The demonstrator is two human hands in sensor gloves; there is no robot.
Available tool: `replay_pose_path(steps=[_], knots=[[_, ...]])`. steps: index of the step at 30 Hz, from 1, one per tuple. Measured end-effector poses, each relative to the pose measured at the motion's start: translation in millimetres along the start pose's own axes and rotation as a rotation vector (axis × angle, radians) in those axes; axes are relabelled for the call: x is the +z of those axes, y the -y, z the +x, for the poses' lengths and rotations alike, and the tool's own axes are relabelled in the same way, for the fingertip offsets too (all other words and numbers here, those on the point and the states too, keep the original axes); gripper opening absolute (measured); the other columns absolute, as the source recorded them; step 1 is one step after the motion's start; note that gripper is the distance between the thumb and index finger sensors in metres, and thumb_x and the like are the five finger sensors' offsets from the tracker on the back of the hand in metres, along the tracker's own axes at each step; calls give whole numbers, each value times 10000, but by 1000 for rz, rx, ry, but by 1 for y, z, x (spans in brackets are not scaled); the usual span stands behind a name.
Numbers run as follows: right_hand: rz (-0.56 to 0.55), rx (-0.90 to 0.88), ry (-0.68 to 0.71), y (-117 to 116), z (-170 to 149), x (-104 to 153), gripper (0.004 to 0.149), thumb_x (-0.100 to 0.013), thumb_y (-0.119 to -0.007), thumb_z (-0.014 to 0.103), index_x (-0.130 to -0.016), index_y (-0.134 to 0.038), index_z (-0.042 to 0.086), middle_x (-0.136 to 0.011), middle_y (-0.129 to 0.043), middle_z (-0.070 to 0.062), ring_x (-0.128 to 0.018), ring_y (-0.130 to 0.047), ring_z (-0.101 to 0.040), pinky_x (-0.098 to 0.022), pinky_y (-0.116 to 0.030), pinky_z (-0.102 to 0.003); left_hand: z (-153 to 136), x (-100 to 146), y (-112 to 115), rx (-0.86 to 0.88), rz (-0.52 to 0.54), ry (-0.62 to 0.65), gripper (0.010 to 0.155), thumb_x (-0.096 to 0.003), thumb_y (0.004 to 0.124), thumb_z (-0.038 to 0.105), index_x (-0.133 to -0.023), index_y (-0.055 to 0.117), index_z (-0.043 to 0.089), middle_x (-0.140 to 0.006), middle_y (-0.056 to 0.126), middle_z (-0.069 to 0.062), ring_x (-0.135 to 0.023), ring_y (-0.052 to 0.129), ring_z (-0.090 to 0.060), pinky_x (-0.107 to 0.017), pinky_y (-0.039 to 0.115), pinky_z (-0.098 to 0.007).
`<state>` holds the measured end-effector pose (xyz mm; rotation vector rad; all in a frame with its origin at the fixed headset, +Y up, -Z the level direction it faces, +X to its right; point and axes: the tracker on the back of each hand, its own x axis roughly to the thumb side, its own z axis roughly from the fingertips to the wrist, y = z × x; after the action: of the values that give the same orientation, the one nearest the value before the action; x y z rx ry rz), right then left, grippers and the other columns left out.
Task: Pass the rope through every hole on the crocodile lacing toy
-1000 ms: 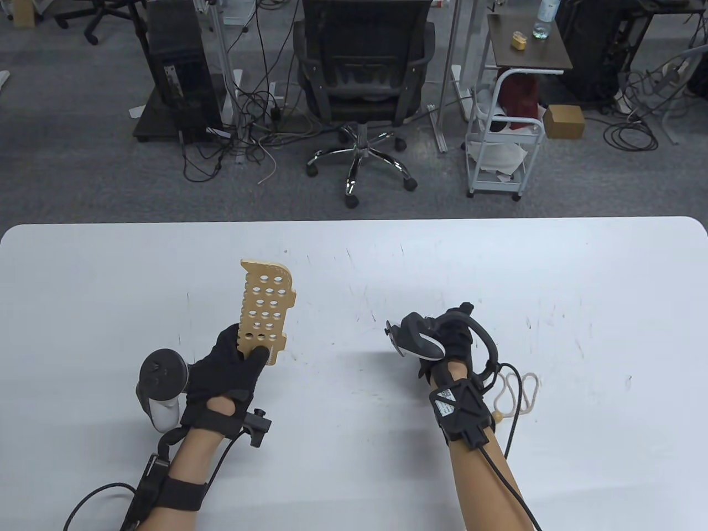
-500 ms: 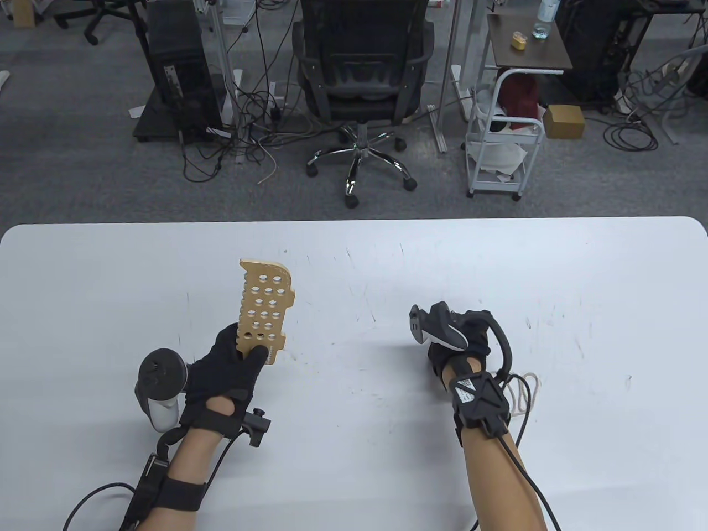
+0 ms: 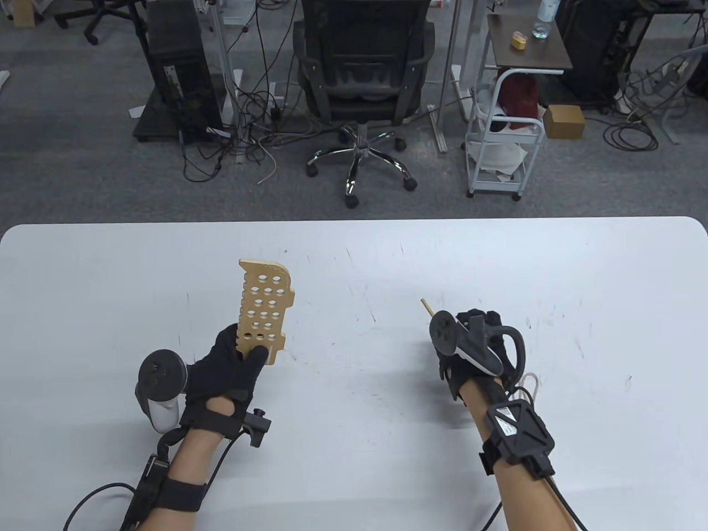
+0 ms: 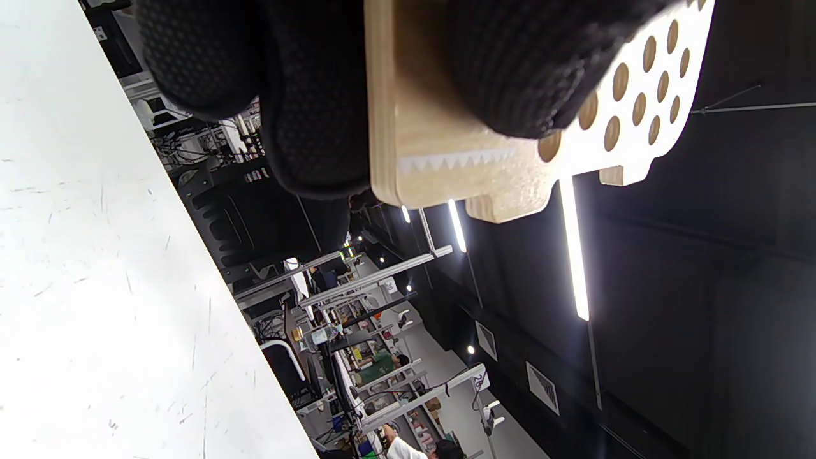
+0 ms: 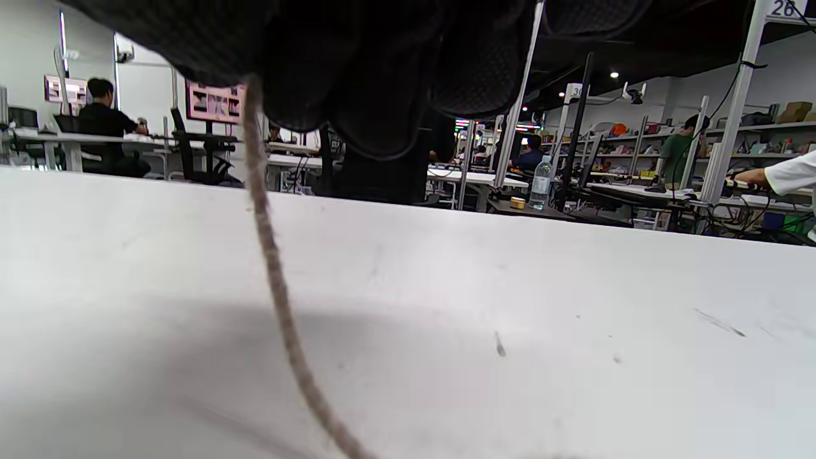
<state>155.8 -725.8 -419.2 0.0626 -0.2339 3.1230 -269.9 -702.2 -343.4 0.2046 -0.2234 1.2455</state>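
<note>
Two hands are engaged, nothing threaded yet. My left hand [image 3: 229, 365] pinches the crocodile lacing toy [image 3: 266, 310] by its near end, thumb on the front face and fingers behind, holding it raised off the table [image 3: 354, 265] with the rows of holes facing up toward the table camera. No rope passes through any hole I can see. My right hand [image 3: 470, 345] is curled around the rope [image 5: 274, 280]; its wooden tip [image 3: 425, 303] pokes out beyond the fingers, pointing away from me, and the slack trails down to a loose coil on the table just behind that wrist.

Step in hand, as I judge it: rope picked up, first insertion pending. Hands are well apart. Next move calls for bringing the tip across to the toy, aiming it squarely at an end hole, and keeping the toy steady while the tip enters.
</note>
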Motion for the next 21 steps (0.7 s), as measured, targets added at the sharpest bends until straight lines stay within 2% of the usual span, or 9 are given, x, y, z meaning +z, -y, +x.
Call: replay_pose_path(steps=[11, 17, 21], knots=[[-228, -202, -3, 49, -10, 46, 406, -451, -779, 474, -760, -814, 212, -831, -863, -44, -911, -696, -380, -677, -500, -633, -1, 1, 1, -18, 12, -9, 569, -378, 874, 382, -903, 672, 299, -769, 924, 77, -622, 1023, -231, -573, 796, -459], [-308, -224, 35, 56, -9, 62, 402, -453, -748, 496, -744, -817, 228, -823, -864, -35, -912, -694, -375, -677, -501, -630, -3, 2, -1, -17, 22, -19, 570, -378, 872, 384, -904, 672, 296, -765, 924, 72, -616, 1022, -229, -572, 796, -460], [-327, -244, 56, 49, -8, 70, 399, -461, -740, 490, -753, -808, 227, -824, -850, -39, -914, -679, -377, -680, -491, -631, -4, 3, 2, -46, 18, -21, 570, -377, 872, 384, -903, 674, 291, -760, 925, 69, -608, 1022, -231, -571, 796, -461]])
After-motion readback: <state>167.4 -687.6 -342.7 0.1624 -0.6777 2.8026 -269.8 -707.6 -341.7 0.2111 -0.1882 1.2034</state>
